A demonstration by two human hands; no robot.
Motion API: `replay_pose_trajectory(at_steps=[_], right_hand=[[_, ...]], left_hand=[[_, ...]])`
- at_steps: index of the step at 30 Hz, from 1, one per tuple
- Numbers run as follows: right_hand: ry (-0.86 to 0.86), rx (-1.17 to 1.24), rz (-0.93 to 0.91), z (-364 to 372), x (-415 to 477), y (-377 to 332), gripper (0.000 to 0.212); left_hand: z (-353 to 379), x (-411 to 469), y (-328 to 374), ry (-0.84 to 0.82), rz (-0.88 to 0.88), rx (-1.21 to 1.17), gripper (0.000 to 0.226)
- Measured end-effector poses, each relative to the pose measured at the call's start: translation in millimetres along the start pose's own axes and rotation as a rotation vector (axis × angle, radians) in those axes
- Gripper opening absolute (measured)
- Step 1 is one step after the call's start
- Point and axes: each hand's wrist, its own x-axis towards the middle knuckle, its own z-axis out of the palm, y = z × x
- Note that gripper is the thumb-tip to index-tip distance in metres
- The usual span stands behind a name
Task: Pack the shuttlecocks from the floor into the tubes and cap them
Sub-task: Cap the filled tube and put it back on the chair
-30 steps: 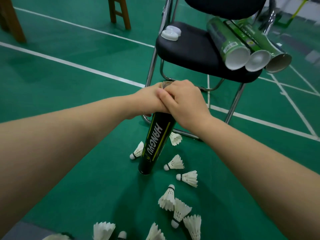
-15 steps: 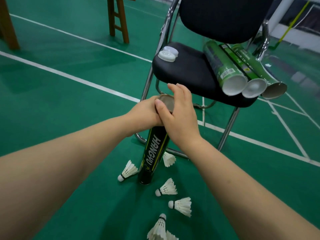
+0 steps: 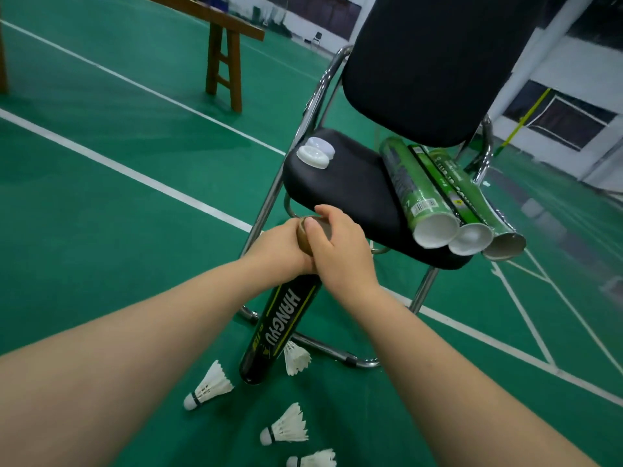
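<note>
the black cardboard tube with yellow lettering (image 3: pixel 279 328) stands tilted on the green court floor (image 3: pixel 101 214), its foot just in front of the chair's chrome frame and its open brown mouth up between both hands. the left hand (image 3: pixel 279 247) wraps the tube just under the rim, fingers curled round it. the right hand (image 3: pixel 340 254) sits over the mouth, thumb against the rim and fingers (image 3: pixel 332 214) curled across the opening. whether they hold a shuttlecock under there cannot be told.

the risks, as i judge them: the tube leans on one edge of its base, so a hard downward push could skid its foot across the floor onto the white feather shuttlecocks (image 3: pixel 210 385) lying just beside it and crush the feathers. a shuttlecock forced in crooked could bend its skirt or jam.

the two white plastic caps (image 3: pixel 315 153) rest at the front left corner of the black padded chair seat (image 3: pixel 347 197). capping means freeing one hand, and a loosened grip could let the tube topple.

the three green tubes (image 3: pixel 414 187) lie along the seat's right side with uncapped mouths overhanging its front edge. a knock to the chair might roll them off.
</note>
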Motion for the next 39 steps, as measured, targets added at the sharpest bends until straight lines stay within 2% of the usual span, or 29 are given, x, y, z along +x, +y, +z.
replay_pose_trajectory(at_steps=[3, 6, 9, 17, 21, 23, 26, 32, 36, 39], right_hand=[[-0.031, 0.011, 0.015, 5, 17, 1, 0.041], [-0.07, 0.104, 0.049, 12, 41, 2, 0.039], [-0.028, 0.14, 0.02, 20, 71, 2, 0.038], [0.036, -0.137, 0.042, 47, 127, 11, 0.051], [0.032, -0.323, 0.03, 55, 141, 24, 0.068], [0.019, -0.344, 0.065, 58, 147, 27, 0.074], [0.026, -0.325, 0.091, 60, 150, 28, 0.071], [0.104, -0.191, 0.087, 55, 147, 29, 0.049], [0.205, 0.208, 0.13, 43, 138, 29, 0.023], [0.286, 0.371, 0.087, 28, 113, 24, 0.018]], left_hand=[[-3, 10, -2, 0.005, -0.038, -0.046, 0.045], [-8, 22, -8, 0.03, -0.055, -0.065, 0.066], [-14, 36, -19, 0.08, -0.072, -0.111, 0.067], [-13, 64, -46, 0.159, -0.13, -0.126, 0.071], [-8, 75, -48, 0.179, -0.13, -0.102, 0.068], [-7, 79, -48, 0.194, -0.134, -0.108, 0.066], [-7, 82, -50, 0.213, -0.136, -0.121, 0.063], [-4, 79, -50, 0.215, -0.14, -0.117, 0.067], [-5, 72, -48, 0.213, -0.132, -0.091, 0.071], [-5, 63, -45, 0.186, -0.118, -0.084, 0.074]])
